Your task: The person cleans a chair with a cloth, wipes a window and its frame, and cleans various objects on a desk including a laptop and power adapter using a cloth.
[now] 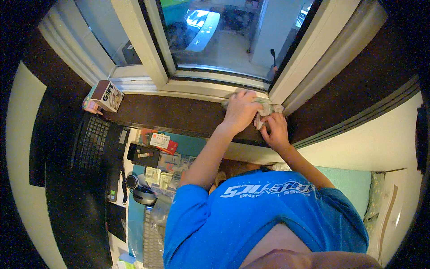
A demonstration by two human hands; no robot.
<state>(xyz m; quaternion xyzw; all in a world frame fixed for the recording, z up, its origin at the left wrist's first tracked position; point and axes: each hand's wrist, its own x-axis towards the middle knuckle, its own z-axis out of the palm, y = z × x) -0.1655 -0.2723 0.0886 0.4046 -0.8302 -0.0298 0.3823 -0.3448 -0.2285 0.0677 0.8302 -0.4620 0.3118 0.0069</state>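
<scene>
A pale, crumpled cloth lies bunched in the right corner of a dark brown windowsill. My left hand is on the cloth against the lower rail of the white window frame, fingers curled over it. Close beside it, my right hand grips the cloth's near end between thumb and fingers at the sill's front edge. My palms hide part of the cloth. Above the hands is the window pane, with a lit room and reflections in it.
A small box printed "GIFT" stands at the sill's left end. Below left, a desk holds a black keyboard, a dark phone, cards, a grey device and a light keyboard. At right is a bed.
</scene>
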